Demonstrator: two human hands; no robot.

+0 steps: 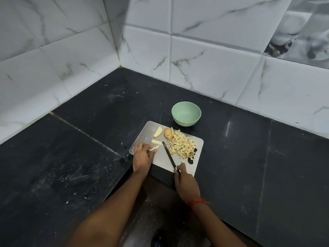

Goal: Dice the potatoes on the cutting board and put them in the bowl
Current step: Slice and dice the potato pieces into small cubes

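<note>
I see left hand (143, 154) pinching a potato strip (154, 148) on the cutting board (160, 160), right hand (185, 180) gripping the knife (169, 156).

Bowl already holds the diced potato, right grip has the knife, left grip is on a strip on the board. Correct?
Not quite. In the head view the bowl is empty; the dice are piled on the board. The rest stands: right grip holds the knife, left grip holds a strip on the board.
</note>
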